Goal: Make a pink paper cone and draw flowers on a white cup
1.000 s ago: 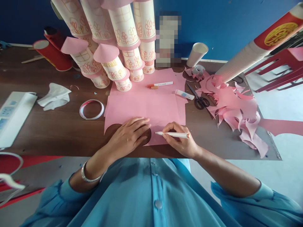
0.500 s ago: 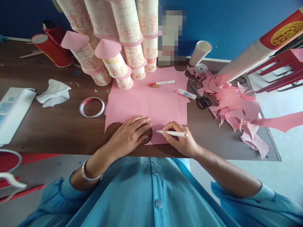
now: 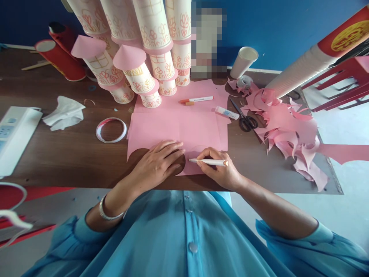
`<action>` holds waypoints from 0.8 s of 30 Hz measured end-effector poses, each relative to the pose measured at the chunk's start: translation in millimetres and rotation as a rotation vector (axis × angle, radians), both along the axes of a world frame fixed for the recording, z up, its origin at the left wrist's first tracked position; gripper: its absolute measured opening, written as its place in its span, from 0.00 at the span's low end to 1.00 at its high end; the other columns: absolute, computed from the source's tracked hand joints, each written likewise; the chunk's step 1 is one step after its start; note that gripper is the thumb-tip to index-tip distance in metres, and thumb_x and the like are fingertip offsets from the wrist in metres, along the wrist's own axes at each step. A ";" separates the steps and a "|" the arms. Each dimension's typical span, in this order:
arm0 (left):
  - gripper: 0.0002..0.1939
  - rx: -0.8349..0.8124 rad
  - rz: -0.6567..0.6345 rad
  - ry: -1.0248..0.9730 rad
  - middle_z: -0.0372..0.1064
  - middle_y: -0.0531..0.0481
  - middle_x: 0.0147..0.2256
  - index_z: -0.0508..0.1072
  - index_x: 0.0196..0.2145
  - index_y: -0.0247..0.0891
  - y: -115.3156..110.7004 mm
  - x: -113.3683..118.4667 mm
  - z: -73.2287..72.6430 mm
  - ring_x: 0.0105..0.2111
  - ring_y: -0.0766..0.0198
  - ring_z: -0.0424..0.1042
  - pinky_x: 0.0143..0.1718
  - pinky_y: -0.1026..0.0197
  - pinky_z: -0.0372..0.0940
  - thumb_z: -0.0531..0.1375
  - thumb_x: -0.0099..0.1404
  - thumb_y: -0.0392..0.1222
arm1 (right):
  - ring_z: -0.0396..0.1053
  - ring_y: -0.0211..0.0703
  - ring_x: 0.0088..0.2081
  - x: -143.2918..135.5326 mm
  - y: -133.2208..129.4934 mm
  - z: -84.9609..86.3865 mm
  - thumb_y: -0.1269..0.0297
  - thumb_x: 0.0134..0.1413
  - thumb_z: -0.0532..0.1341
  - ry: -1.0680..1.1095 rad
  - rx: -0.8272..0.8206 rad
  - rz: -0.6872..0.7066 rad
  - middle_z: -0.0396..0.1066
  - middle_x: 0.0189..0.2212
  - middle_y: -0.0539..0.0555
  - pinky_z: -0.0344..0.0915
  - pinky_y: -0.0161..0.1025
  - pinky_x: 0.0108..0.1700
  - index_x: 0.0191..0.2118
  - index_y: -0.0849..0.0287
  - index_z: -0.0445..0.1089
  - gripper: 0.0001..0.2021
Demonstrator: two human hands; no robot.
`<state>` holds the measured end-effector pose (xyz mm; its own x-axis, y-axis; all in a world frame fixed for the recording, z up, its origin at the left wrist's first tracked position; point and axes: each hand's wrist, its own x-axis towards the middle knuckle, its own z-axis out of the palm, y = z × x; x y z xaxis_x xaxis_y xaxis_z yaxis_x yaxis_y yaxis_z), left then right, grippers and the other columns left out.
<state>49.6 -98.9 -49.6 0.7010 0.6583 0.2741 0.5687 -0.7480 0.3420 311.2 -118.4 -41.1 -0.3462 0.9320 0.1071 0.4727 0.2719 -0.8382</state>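
Observation:
A sheet of pink paper (image 3: 161, 129) lies near the table's front edge, with a rounded piece cut out of its lower left. My left hand (image 3: 158, 161) rests flat over that cutout, fingers stretched out and their tips on the paper. In my right hand (image 3: 220, 167) is a white marker pen (image 3: 211, 162), pinched between thumb and fingers. Its tip is at the paper just right of my left fingers, and a faint curved line shows above it. Behind, an orange-tipped marker (image 3: 201, 100) and its cap (image 3: 189, 103) lie on more pink paper.
Paper towers (image 3: 135, 73) with drawn flowers and pink cone roofs stand at the back. A tape roll (image 3: 111, 130) and crumpled tissue (image 3: 65, 113) lie left. On the right are a glue stick (image 3: 227, 112), black scissors (image 3: 246, 121), pink scraps (image 3: 291, 127) and a long tube (image 3: 302, 71).
The view has shifted slightly. Both hands hold nearly the same positions, and the marker pen's tip stays at almost the same spot on the paper.

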 end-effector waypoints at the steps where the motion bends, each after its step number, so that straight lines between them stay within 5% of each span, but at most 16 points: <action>1: 0.18 0.007 -0.003 0.003 0.73 0.38 0.63 0.71 0.63 0.37 0.1 -0.1 -0.1 0.65 0.46 0.71 0.65 0.40 0.71 0.58 0.78 0.40 | 0.71 0.35 0.25 0.1 -0.1 0.1 0.65 0.65 0.63 -0.001 0.000 0.002 0.79 0.29 0.48 0.64 0.33 0.30 0.36 0.56 0.72 0.04; 18: 0.19 -0.016 -0.005 -0.007 0.72 0.38 0.64 0.70 0.63 0.38 -0.1 -0.4 -1.0 0.66 0.47 0.70 0.66 0.38 0.70 0.58 0.78 0.40 | 0.70 0.34 0.25 2.7 -0.7 4.9 0.70 0.60 0.62 0.045 -0.003 0.026 0.77 0.27 0.48 0.63 0.33 0.29 0.34 0.56 0.71 0.04; 24: 0.18 -0.007 -0.006 -0.014 0.73 0.39 0.63 0.71 0.63 0.38 1.1 -1.9 -3.3 0.65 0.47 0.71 0.67 0.39 0.70 0.58 0.78 0.41 | 0.64 0.35 0.24 13.3 -3.9 -1.6 0.59 0.67 0.64 0.401 -0.109 -0.072 0.71 0.26 0.47 0.62 0.34 0.26 0.35 0.55 0.70 0.09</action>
<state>47.8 -97.8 -52.9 0.7014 0.6559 0.2789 0.5593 -0.7491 0.3550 324.6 -122.3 -42.7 -0.2309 0.9656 0.1195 0.1176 0.1496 -0.9817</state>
